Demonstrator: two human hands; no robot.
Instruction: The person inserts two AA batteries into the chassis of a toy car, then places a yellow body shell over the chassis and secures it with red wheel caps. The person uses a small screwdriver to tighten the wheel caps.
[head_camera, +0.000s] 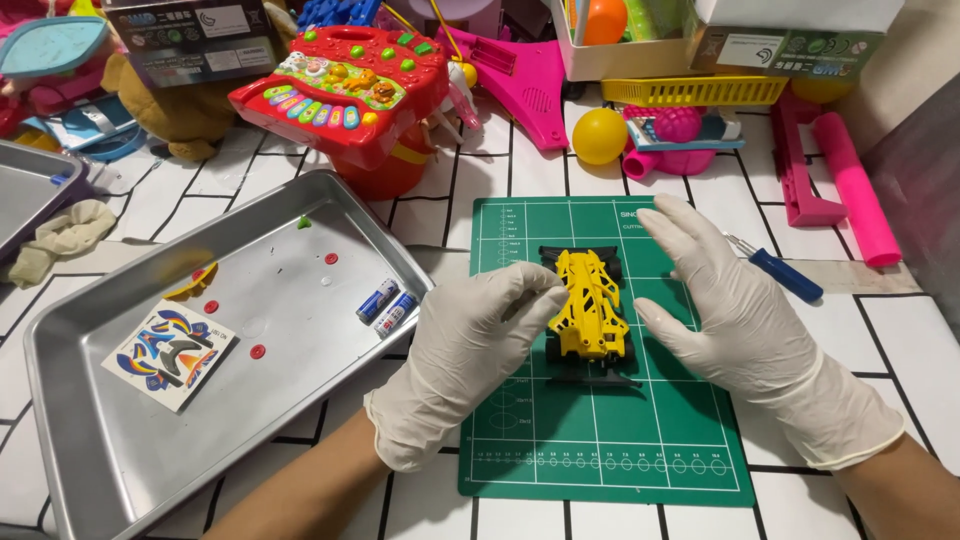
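Broadly, a steel tray (120, 440) fills the left of the white tiled table (900, 330), holding a sticker sheet (170, 355), 2 batteries (386, 307) and a few small red parts, while a green cutting mat (600, 450) lies just right of it. On the mat, both gloved hands flank a yellow toy car (588, 305): the left hand (470, 350) has its fingers curled together with the tips pinching the car's left side, and the right hand (735, 315) lies open and flat, fingers spread, its thumb just beside the car's right side. A blue screwdriver (780, 270) lies just beyond the right hand.
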